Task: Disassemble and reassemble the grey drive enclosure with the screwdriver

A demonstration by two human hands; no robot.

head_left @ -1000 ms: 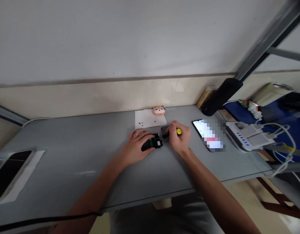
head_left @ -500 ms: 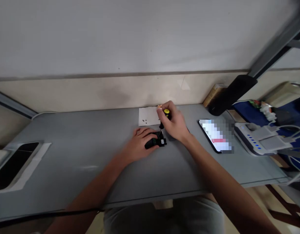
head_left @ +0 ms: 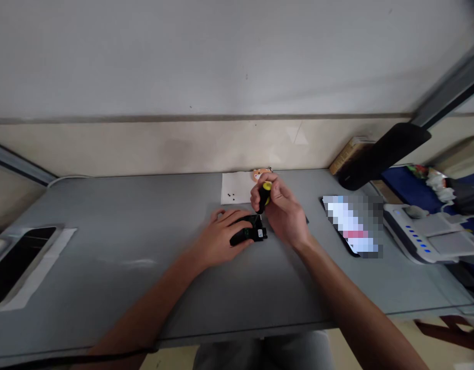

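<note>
My left hand [head_left: 221,234] lies over a small black device [head_left: 249,232] on the grey table [head_left: 125,246], fingers curled around its left side and holding it down. My right hand [head_left: 285,208] is closed around a small screwdriver [head_left: 263,195] with a black handle and yellow cap, held nearly upright with its tip pointing down at the device's right end. Just behind the hands lies a white paper sheet [head_left: 237,186] with a few tiny dark screws [head_left: 231,196] on it.
An orange animal figurine [head_left: 260,173] sits at the paper's back corner by the wall. A phone [head_left: 352,226] with a lit screen lies to the right, then a white charging unit [head_left: 425,234] with blue lights. A black lamp head [head_left: 383,154] leans at back right. A dark tray [head_left: 17,259] is at the left edge.
My right hand lifted the screwdriver from lying low beside the device, swung it up toward the paper, and now holds it upright over the device. My left hand stayed on the device.
</note>
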